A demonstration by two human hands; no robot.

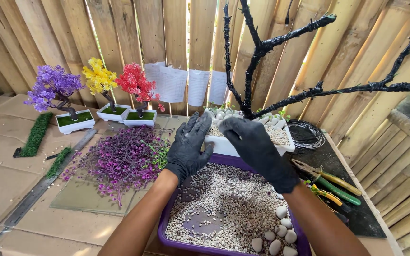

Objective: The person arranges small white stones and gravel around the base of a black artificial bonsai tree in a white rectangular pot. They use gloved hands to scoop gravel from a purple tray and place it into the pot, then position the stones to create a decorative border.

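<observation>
Both my hands wear black gloves and hover over a purple tray [167, 219] of small pale gravel. My left hand [188, 147] is open, fingers together and pointing up, next to the white rectangular pot [224, 146]. My right hand [257, 151] is open too, palm down, just in front of the same pot. The pot holds gravel, white stones and a bare black wrapped tree [262, 47] with long branches. Neither hand holds anything.
Three small artificial bonsai stand at the back left: purple [53, 90], yellow [99, 78], red [136, 84]. A pile of purple plastic foliage [119, 161] lies left of the tray. Pliers [330, 182] and a wire coil [307, 134] sit on the right. A bamboo fence stands behind.
</observation>
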